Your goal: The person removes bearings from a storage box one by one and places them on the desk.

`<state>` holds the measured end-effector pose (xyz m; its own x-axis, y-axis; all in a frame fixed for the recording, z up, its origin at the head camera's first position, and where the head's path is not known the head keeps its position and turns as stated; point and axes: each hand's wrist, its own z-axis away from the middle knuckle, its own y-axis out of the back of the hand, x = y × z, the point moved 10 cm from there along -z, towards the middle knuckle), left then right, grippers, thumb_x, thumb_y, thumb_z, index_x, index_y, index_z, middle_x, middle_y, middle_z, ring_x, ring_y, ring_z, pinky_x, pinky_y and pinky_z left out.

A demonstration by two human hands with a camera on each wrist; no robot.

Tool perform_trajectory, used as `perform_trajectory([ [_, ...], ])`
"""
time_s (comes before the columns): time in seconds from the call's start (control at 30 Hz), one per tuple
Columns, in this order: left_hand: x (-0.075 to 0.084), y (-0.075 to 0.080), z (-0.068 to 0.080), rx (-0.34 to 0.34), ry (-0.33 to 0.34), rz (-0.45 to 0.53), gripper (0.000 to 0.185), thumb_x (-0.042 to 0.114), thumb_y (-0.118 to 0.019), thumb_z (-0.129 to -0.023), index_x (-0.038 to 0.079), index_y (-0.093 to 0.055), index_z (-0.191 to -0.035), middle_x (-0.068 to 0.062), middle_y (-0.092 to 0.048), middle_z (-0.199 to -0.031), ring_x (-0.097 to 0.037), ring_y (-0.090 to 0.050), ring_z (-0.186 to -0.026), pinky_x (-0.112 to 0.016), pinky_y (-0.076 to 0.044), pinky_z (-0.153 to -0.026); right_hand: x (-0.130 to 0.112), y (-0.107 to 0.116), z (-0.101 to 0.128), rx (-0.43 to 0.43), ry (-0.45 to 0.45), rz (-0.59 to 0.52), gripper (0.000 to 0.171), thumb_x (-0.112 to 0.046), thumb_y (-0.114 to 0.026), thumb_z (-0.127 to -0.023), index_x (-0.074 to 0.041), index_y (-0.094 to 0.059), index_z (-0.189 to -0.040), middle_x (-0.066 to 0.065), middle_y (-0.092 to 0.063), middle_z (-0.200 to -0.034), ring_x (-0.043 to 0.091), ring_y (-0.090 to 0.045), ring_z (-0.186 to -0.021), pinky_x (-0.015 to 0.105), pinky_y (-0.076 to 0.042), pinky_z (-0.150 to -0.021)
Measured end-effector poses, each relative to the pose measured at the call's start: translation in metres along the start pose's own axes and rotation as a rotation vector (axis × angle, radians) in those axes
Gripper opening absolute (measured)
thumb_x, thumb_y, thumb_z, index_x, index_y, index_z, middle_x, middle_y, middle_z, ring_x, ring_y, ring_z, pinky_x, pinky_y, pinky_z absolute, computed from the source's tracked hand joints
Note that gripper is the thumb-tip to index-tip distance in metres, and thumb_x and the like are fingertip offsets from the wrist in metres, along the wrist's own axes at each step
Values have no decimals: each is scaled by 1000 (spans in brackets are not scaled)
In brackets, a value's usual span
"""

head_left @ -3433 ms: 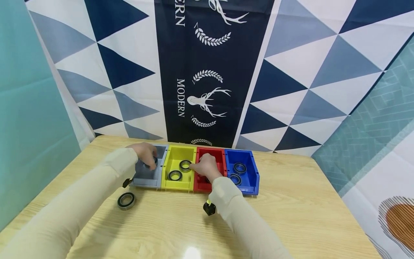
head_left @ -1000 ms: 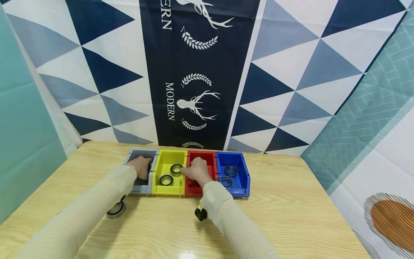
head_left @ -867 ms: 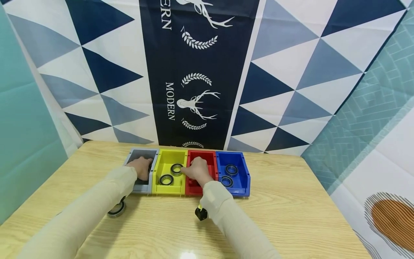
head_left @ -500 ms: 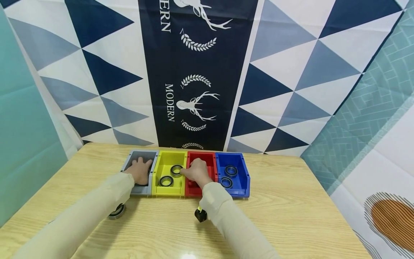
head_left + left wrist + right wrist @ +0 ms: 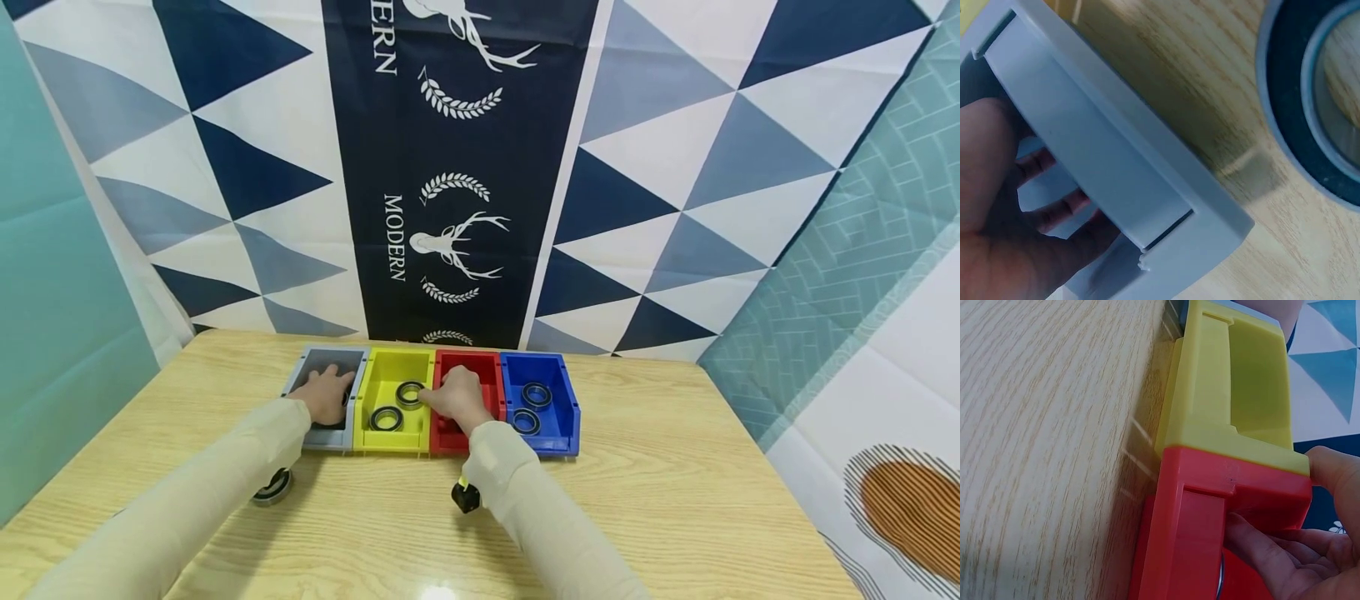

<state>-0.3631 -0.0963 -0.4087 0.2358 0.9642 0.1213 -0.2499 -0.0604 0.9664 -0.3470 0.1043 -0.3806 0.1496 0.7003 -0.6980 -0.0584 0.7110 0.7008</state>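
Observation:
My left hand (image 5: 322,398) reaches into the grey bin (image 5: 1097,125) with its fingers spread. A bit of something dark shows by its fingertips in the head view; the palm hides the rest. My right hand (image 5: 461,396) grips the side wall between the red bin (image 5: 1191,550) and the yellow bin (image 5: 1207,381), thumb on the yellow side and fingers inside the red one. A curved metal edge (image 5: 1220,578) shows in the red bin below those fingers. On the table, before the grey bin, lies a ball bearing (image 5: 1288,69), partly covered by my left sleeve in the head view.
Two bearings lie in the yellow bin, one rear (image 5: 400,395) and one front (image 5: 373,419). The blue bin (image 5: 551,445) at the row's right end holds two more. Behind the table (image 5: 675,483) hangs patterned cloth (image 5: 465,150). A black cube (image 5: 466,497) sits under my right wrist.
My left hand came down into the grey bin with a bearing about its fingers; within the last second its fingers spread and it rose slightly. My right hand keeps its grip.

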Motion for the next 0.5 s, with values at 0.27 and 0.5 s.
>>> perform_trajectory([
  [0.27,3,9,6,18,-16,-71,59,19,-59,-92,0,-39,-144,-36,-35,-143,-58,-41,-121,-61,-42,-99,1,-1,1,5,-5,1,25,-26,-74,-80,-7,-62,-71,1,-49,-51,19,-58,-52,21,-43,-47],
  [0.5,9,19,15,-22,-45,-90,58,21,-62,-90,1,-43,-142,-35,-40,-139,-56,-42,-120,-62,-41,-98,0,2,1,23,3,-9,31,-26,-75,-79,-9,-56,-60,-1,-45,-46,17,-56,-48,20,-42,-45],
])
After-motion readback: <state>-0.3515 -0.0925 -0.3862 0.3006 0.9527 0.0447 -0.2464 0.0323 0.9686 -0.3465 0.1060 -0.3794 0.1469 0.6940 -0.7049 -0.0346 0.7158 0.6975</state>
